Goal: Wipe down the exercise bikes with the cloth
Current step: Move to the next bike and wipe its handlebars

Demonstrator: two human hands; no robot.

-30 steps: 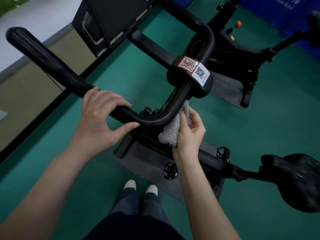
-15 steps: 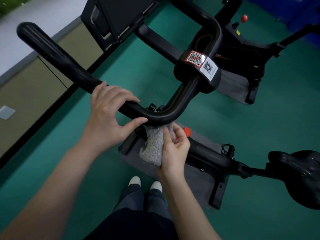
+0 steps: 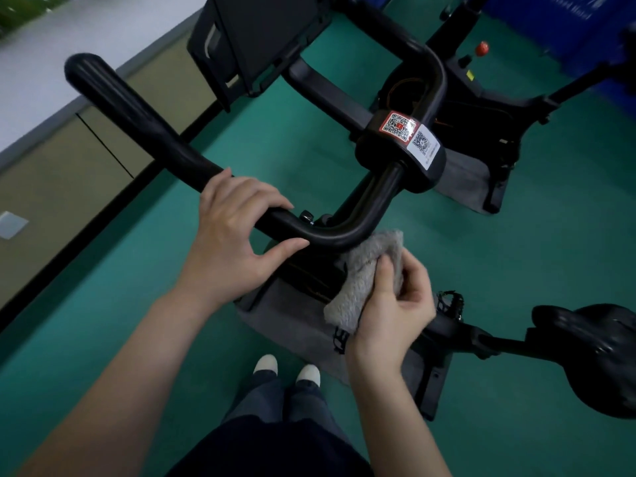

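- Wall (image 3: 51, 173) panels in beige run along the far left and meet the green floor (image 3: 103, 321).
- The black handlebar (image 3: 137, 125) slants from the upper left down to a bend near the middle, then climbs to a clamp.
- The left hand (image 3: 234, 242) grips the handlebar just left of that bend, four fingers curled over the top and the thumb stretched underneath.
- A dark screen (image 3: 261, 39) stands above, beyond the bar.
- Two white shoes (image 3: 265, 364) stand at the bottom beside a grey mat (image 3: 289, 321) under the bike.
- The grey fluffy cloth (image 3: 368, 270) hangs bunched at the underside of the bend, its top edge touching the bar.
- The right hand (image 3: 392, 311) holds the cloth, thumb pressed onto its front and fingers folded round behind.
- Two code stickers (image 3: 399, 125), one red-edged and one white, sit on the clamp.
- A pedal (image 3: 449, 302) shows just right of the right hand.
- A second bike (image 3: 481, 108) stands on its own mat at the upper right, with a red knob (image 3: 481, 48) on it.
- A black saddle (image 3: 592, 356) juts in at the far right.
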